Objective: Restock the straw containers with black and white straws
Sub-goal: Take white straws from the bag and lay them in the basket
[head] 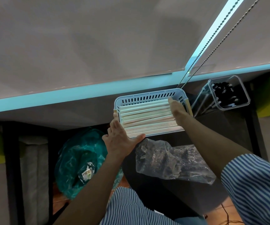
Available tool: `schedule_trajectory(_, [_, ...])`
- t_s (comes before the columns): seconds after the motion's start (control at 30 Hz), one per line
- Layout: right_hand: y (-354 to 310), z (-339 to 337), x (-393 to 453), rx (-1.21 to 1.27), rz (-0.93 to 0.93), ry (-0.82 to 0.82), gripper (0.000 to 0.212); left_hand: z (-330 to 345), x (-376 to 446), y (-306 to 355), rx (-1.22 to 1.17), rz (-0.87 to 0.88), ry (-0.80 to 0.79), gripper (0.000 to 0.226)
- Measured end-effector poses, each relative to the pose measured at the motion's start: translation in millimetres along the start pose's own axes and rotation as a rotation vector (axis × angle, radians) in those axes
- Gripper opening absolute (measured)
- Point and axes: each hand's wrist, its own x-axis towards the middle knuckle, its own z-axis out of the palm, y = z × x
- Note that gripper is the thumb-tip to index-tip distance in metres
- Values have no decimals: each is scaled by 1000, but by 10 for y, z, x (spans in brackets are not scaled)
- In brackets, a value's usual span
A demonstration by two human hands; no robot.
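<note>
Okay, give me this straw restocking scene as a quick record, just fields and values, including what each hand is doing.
basket: pale blue slotted plastic basket, on the dark counter
basket contents: white wrapped straws, lying flat, side by side
left hand: left hand, fingers straight, against the basket's left end
right hand: right hand, fingers straight, on the straws at the right end
clear container: clear container, right of basket, holds black straws
counter: crumpled empty clear plastic bag
below the counter: green bag
</note>
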Motion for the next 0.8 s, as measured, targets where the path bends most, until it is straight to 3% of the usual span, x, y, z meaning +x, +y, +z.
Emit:
schedule_trajectory(0.17, [59, -107, 23, -138, 13, 29, 60, 5, -13, -8, 34, -2, 2, 135])
schedule_trajectory(0.37, [37, 10, 8, -8, 31, -35, 63, -23, 5, 22, 54, -5, -5, 126])
schedule_trajectory(0.8, [62, -91, -22, -161, 157, -129, 77, 6, -14, 15, 51, -13, 10, 129])
